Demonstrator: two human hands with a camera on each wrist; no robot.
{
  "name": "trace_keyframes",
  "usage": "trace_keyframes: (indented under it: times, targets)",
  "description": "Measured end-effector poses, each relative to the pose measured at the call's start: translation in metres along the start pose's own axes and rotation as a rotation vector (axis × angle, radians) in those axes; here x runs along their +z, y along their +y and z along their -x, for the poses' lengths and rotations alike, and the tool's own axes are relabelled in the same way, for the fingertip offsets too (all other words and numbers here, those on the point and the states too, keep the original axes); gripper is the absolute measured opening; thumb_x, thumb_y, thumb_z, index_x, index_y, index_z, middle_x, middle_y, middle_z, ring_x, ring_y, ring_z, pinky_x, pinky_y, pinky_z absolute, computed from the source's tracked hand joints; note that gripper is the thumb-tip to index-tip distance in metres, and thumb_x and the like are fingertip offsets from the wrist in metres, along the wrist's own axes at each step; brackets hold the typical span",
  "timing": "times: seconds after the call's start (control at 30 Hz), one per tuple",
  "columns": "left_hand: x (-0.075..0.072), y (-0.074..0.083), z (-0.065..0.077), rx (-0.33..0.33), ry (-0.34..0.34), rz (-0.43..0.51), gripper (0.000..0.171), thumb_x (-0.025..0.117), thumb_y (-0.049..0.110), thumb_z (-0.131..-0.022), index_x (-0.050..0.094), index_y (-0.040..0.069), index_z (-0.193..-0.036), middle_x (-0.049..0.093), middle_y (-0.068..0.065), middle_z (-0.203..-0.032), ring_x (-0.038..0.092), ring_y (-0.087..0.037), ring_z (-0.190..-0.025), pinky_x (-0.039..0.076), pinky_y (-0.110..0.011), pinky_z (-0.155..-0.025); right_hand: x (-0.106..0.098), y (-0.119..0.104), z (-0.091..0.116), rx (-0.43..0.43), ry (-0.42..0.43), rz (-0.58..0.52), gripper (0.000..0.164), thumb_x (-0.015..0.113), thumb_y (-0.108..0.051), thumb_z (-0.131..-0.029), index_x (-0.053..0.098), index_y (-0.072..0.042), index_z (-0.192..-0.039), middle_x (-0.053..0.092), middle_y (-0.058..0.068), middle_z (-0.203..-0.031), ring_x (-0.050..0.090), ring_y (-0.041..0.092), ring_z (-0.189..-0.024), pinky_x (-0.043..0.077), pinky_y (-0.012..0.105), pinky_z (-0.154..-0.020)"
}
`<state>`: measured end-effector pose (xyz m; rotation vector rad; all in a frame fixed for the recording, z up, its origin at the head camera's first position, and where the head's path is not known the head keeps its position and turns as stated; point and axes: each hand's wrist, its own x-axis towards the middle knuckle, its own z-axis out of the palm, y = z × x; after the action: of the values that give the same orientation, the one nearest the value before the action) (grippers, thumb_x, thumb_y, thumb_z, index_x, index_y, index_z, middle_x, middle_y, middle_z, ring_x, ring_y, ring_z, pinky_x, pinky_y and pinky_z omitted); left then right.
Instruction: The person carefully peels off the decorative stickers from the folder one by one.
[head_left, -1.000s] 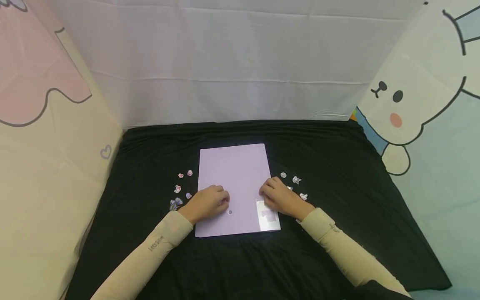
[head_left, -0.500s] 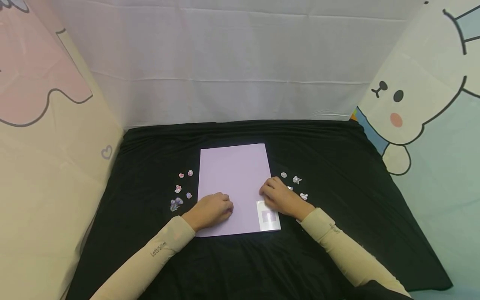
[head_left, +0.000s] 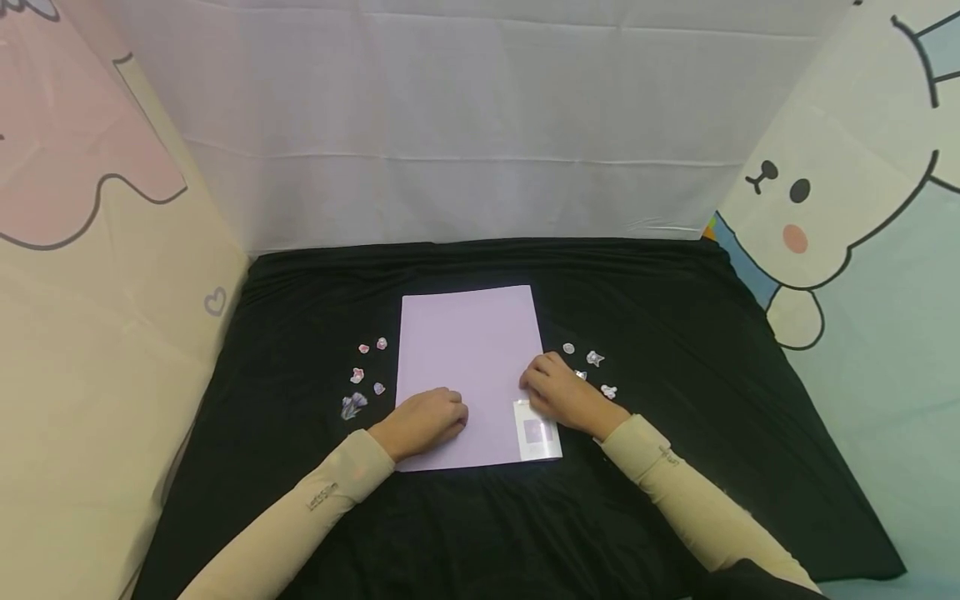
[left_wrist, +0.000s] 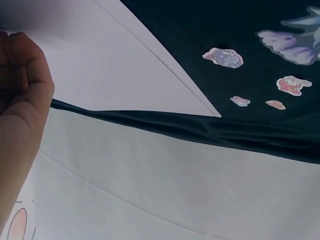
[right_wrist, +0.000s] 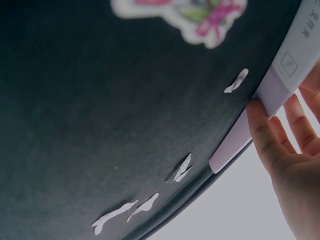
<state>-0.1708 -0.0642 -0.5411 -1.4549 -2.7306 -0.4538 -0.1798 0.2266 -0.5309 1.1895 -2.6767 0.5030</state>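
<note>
A lilac file folder (head_left: 468, 333) lies flat before me, with a clear label pocket (head_left: 537, 431) at its lower right. My left hand (head_left: 426, 421) rests on the folder's lower left, fingers bent down and fingertips hidden. In the left wrist view the left hand (left_wrist: 25, 80) shows curled fingers at the frame's edge. My right hand (head_left: 561, 393) lies over the folder's right edge. Seen from the right wrist, the thumb of the right hand (right_wrist: 295, 135) touches the folder's edge (right_wrist: 272, 92) while the other fingers extend over its top.
Several small stickers lie left of the folder, among them a purple flower sticker (head_left: 353, 406) and a pink sticker (head_left: 357, 376). More stickers sit on the right, including a star-shaped sticker (head_left: 595, 358). Black cloth (head_left: 480, 533) covers the table; printed curtains (head_left: 847, 250) enclose it.
My left hand has moved slightly right and down across the folder, covering a small round mark that showed there earlier. The right hand has stayed in place.
</note>
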Motion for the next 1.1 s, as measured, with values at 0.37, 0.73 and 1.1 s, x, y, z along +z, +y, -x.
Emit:
trace_keyframes:
  times: [0.37, 0.73, 1.1]
  targets:
    - [0.004, -0.004, -0.001, 0.043, -0.002, -0.055, 0.006, 0.070, 0.012, -0.091, 0.069, 0.011, -0.086, 0.058, 0.002, -0.076, 0.051, -0.010, -0.068, 0.049, -0.023, -0.065, 0.001, 0.000, 0.000, 0.005, 0.003, -0.009, 0.014, 0.068, -0.001, -0.088, 0.067, -0.006, -0.101, 0.059, 0.008, -0.103, 0.053, 0.029, -0.105, 0.048, 0.041, -0.092]
    - [-0.006, -0.019, 0.036, -0.060, 0.090, -0.099, 0.009, 0.069, 0.009, -0.089, 0.066, 0.010, -0.080, 0.053, 0.001, -0.072, 0.048, -0.012, -0.064, 0.047, -0.026, -0.060, 0.000, -0.001, 0.000, 0.033, -0.028, -0.029, 0.015, 0.068, -0.002, -0.089, 0.068, -0.007, -0.104, 0.059, 0.008, -0.106, 0.052, 0.028, -0.107, 0.048, 0.040, -0.094]
    - [-0.026, -0.035, 0.111, -0.337, 0.125, -0.026, 0.016, 0.073, 0.002, -0.083, 0.063, 0.011, -0.074, 0.050, 0.004, -0.071, 0.045, -0.011, -0.064, 0.046, -0.027, -0.059, 0.002, 0.002, 0.000, 0.020, -0.007, -0.022, 0.015, 0.068, -0.002, -0.089, 0.068, -0.007, -0.103, 0.060, 0.009, -0.105, 0.052, 0.028, -0.107, 0.047, 0.041, -0.095]
